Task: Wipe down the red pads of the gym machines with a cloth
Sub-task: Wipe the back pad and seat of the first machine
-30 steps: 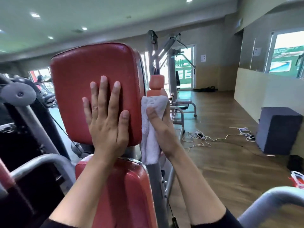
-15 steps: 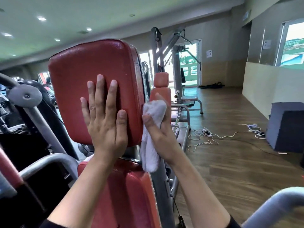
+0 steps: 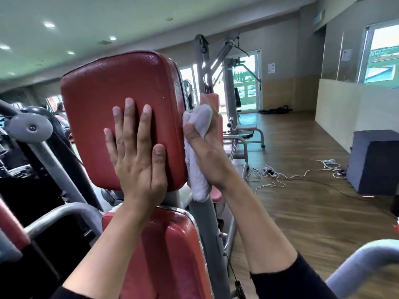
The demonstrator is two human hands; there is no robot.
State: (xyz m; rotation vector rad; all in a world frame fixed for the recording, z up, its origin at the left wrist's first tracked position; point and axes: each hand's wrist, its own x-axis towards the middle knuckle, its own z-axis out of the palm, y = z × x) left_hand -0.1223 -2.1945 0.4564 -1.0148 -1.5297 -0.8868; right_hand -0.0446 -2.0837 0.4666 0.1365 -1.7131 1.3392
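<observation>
A red upper pad (image 3: 103,100) stands upright in front of me on a grey machine post. My left hand (image 3: 136,154) lies flat against its face, fingers straight and spread. My right hand (image 3: 205,152) grips a white cloth (image 3: 197,180) and holds it against the pad's right side edge; the cloth's tail hangs below the pad's lower corner. A second red pad (image 3: 168,255), the backrest, sits directly beneath, partly hidden by my left forearm.
Grey machine arms (image 3: 54,214) and a round grey hub (image 3: 30,126) stand at the left. Another machine with red pads (image 3: 244,128) is behind the cloth. White cables (image 3: 291,175) lie on the wooden floor beside a dark grey block (image 3: 375,160). A grey bar (image 3: 362,262) curves at lower right.
My right hand has slid the cloth a little upward along the pad's right edge and bunched it tighter. My left hand stays flat on the pad.
</observation>
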